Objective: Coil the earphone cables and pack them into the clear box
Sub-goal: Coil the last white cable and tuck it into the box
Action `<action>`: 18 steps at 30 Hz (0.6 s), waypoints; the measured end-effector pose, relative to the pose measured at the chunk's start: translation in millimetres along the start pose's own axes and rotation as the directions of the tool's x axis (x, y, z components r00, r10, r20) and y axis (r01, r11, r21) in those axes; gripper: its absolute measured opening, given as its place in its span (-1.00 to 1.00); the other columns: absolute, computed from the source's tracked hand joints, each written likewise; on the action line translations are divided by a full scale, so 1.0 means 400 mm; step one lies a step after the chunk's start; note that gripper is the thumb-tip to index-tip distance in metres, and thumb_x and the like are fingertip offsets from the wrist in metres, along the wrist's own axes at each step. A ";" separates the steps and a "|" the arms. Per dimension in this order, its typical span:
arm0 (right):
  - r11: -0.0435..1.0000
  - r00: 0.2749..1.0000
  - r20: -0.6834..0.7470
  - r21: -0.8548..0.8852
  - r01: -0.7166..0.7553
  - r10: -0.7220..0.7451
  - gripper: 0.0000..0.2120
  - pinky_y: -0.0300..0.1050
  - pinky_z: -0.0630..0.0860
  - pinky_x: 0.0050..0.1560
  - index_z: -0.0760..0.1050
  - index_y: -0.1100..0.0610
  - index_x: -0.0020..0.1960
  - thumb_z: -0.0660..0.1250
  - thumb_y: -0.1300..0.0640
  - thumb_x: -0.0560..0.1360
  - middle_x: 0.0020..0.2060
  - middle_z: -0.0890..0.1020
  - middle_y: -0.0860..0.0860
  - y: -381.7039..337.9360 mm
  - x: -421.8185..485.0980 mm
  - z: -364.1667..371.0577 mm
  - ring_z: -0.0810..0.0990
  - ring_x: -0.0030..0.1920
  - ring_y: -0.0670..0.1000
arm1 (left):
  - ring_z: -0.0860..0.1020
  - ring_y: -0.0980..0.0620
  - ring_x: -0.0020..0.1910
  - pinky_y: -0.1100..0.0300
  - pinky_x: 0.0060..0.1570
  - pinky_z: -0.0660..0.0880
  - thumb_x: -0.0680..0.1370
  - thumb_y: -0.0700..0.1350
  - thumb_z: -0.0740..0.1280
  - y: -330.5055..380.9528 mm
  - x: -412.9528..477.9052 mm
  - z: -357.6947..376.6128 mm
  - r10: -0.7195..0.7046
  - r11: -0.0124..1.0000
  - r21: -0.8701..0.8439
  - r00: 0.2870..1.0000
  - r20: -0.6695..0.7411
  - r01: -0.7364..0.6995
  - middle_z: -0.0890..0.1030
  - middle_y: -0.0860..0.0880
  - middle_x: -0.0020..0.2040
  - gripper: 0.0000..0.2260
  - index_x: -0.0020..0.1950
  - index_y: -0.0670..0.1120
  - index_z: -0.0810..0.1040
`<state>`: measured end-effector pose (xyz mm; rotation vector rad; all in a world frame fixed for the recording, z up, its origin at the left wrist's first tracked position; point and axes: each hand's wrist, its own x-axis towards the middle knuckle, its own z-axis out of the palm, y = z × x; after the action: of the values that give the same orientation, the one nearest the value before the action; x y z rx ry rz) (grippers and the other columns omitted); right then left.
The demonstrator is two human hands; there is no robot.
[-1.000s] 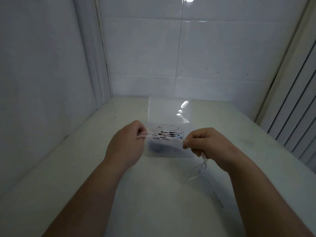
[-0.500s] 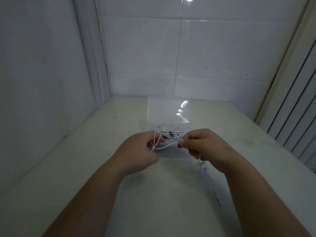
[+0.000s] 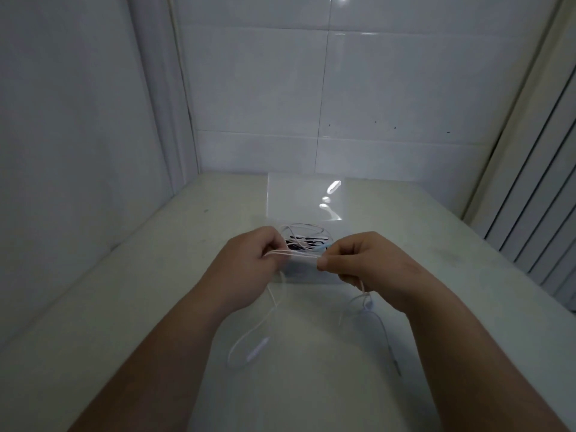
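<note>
1. White tiles cover the wall behind the table (image 3: 149,307), and the table top is pale and plain.
2. The clear box (image 3: 311,275) sits in the middle of the table, nearer the far edge. Its lid (image 3: 296,194) is open and tipped back, so I think things can drop right in.
3. Other cables (image 3: 311,235) lie inside the box in loose loops, some white and some dark.
4. My left hand (image 3: 249,269) is curled up. Its fingers and thumb pinch a few strands of the white cable (image 3: 304,260).
5. My right hand (image 3: 367,263) is curled up too. Its thumb and first finger pinch the same cable.
6. The cable runs straight from one hand to the other, just in front of the box. I think I hold it tight like this so the loops come out the same size and do not get tangled.
7. The rest of the cable hangs down. A big loop drops from my left hand onto the table, with a little control (image 3: 256,350) on it. Another bit falls from my right hand and ends in a plug (image 3: 396,366) lying on the table, toward the right edge.
8. I hold my hands close to the box, so I think the trip will be short once the coil is done. So much cable is loose that I think there is more to wind first.
</note>
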<state>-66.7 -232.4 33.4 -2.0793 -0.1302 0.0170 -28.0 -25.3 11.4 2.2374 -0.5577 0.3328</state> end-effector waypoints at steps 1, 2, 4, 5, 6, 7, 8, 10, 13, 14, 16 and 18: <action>1.000 1.000 0.003 0.004 -0.003 0.003 -0.83 -0.22 0.28 -0.44 0.64 0.12 -0.28 0.46 0.07 0.44 -0.53 0.49 -0.05 0.000 -0.001 -0.003 0.35 -0.50 -0.09 | 0.50 0.15 -0.29 0.26 -0.31 0.35 0.50 -0.10 0.35 -0.001 0.000 -0.003 -0.015 0.999 0.037 0.999 -0.041 0.017 0.58 0.07 -0.30 -0.87 -0.25 0.05 0.50; 1.000 1.000 -0.001 0.004 -0.004 0.004 -0.83 -0.21 0.27 -0.44 0.64 0.12 -0.29 0.46 0.07 0.43 -0.53 0.50 -0.04 0.001 -0.001 -0.007 0.34 -0.49 -0.08 | 0.52 0.09 -0.25 0.19 -0.27 0.39 0.51 -0.08 0.34 -0.004 0.000 -0.005 -0.024 0.995 0.093 0.996 -0.088 0.033 0.59 0.07 -0.28 -0.88 -0.23 0.06 0.49; 1.000 1.000 -0.024 0.006 -0.009 0.009 -0.83 -0.21 0.27 -0.44 0.64 0.17 -0.26 0.47 0.08 0.43 -0.52 0.50 -0.02 0.004 -0.002 -0.016 0.33 -0.47 -0.04 | 0.55 -0.06 -0.18 0.11 -0.22 0.40 0.52 -0.04 0.33 -0.005 0.000 -0.015 -0.022 0.974 0.216 0.979 -0.204 0.067 0.61 0.03 -0.22 -0.92 -0.17 0.02 0.53; 1.000 0.999 -0.033 0.020 -0.011 0.012 -0.82 -0.22 0.25 -0.46 0.64 0.20 -0.24 0.46 0.09 0.43 -0.53 0.50 -0.02 0.005 -0.002 -0.022 0.32 -0.47 -0.04 | 0.56 -0.11 -0.15 0.09 -0.19 0.40 0.52 -0.03 0.33 -0.006 0.001 -0.021 -0.021 0.963 0.255 0.965 -0.263 0.090 0.63 0.01 -0.19 -0.91 -0.15 0.00 0.54; 0.999 0.999 -0.039 0.038 -0.013 0.014 -0.83 -0.23 0.23 -0.47 0.64 0.22 -0.23 0.46 0.11 0.43 -0.54 0.49 -0.02 0.006 -0.002 -0.028 0.30 -0.48 -0.04 | 0.56 -0.14 -0.13 0.08 -0.16 0.42 0.53 -0.03 0.33 -0.008 0.002 -0.028 -0.028 0.957 0.265 0.946 -0.322 0.118 0.63 -0.02 -0.18 -0.91 -0.14 -0.01 0.55; 0.998 0.999 -0.043 0.055 -0.015 0.017 -0.83 -0.24 0.22 -0.48 0.64 0.23 -0.24 0.46 0.13 0.43 -0.54 0.48 -0.02 0.006 -0.004 -0.034 0.30 -0.49 -0.05 | 0.57 -0.16 -0.11 0.06 -0.13 0.43 0.53 -0.03 0.33 -0.012 0.003 -0.035 -0.047 0.954 0.256 0.924 -0.380 0.153 0.64 -0.03 -0.17 -0.90 -0.15 -0.01 0.55; 0.998 0.999 -0.049 0.067 -0.017 0.020 -0.84 -0.24 0.20 -0.48 0.64 0.24 -0.24 0.46 0.14 0.43 -0.55 0.48 -0.02 0.006 -0.005 -0.040 0.29 -0.50 -0.05 | 0.57 -0.17 -0.10 0.04 -0.09 0.44 0.53 -0.04 0.33 -0.015 0.004 -0.043 -0.070 0.952 0.239 0.896 -0.439 0.192 0.64 -0.05 -0.17 -0.91 -0.15 -0.01 0.55; 0.997 0.998 -0.064 0.077 -0.018 0.023 -0.83 -0.22 0.18 -0.46 0.64 0.25 -0.23 0.46 0.14 0.42 -0.55 0.46 0.00 0.007 -0.007 -0.050 0.28 -0.50 -0.04 | 0.56 -0.19 -0.10 0.01 -0.04 0.44 0.55 -0.05 0.30 -0.023 0.007 -0.055 -0.118 0.944 0.200 0.835 -0.538 0.262 0.63 -0.09 -0.15 -0.90 -0.15 -0.01 0.52; 0.996 0.997 -0.073 0.083 -0.021 0.027 -0.82 -0.19 0.17 -0.44 0.64 0.28 -0.21 0.44 0.15 0.43 -0.54 0.46 0.02 0.009 -0.011 -0.063 0.27 -0.50 -0.04 | 0.54 -0.22 -0.11 0.01 -0.07 0.41 0.55 -0.06 0.27 -0.029 0.008 -0.062 -0.166 0.924 0.186 0.789 -0.592 0.334 0.61 -0.11 -0.13 -0.90 -0.14 -0.03 0.51; 0.996 0.997 -0.078 0.085 -0.022 0.029 -0.82 -0.19 0.16 -0.45 0.63 0.29 -0.20 0.42 0.16 0.45 -0.55 0.45 0.01 0.008 -0.012 -0.067 0.27 -0.52 -0.05 | 0.54 -0.22 -0.10 0.03 -0.09 0.41 0.55 -0.07 0.27 -0.033 0.008 -0.063 -0.187 0.912 0.198 0.792 -0.581 0.360 0.61 -0.11 -0.12 -0.91 -0.12 -0.03 0.52; 0.995 0.995 -0.095 0.102 -0.015 0.024 -0.82 -0.20 0.16 -0.45 0.62 0.31 -0.19 0.40 0.19 0.47 -0.58 0.42 -0.02 0.010 -0.014 -0.073 0.28 -0.56 -0.10 | 0.55 -0.19 -0.08 0.09 -0.13 0.40 0.52 -0.09 0.26 -0.041 0.008 -0.060 -0.237 0.871 0.274 0.838 -0.492 0.407 0.63 -0.07 -0.08 -0.91 -0.10 -0.01 0.56; 0.990 0.995 -0.099 0.141 -0.002 0.016 -0.84 -0.21 0.14 -0.46 0.62 0.29 -0.20 0.38 0.21 0.48 -0.59 0.39 -0.04 0.013 -0.013 -0.073 0.25 -0.57 -0.11 | 0.57 -0.13 -0.06 0.15 -0.15 0.41 0.48 -0.08 0.26 -0.045 0.007 -0.056 -0.281 0.825 0.391 0.897 -0.342 0.408 0.64 -0.02 -0.05 -0.89 -0.12 0.02 0.59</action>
<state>-69.4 -260.7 43.1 -1.9357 -0.0572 -0.0702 -18.0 1.3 15.6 2.6213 0.1026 0.6176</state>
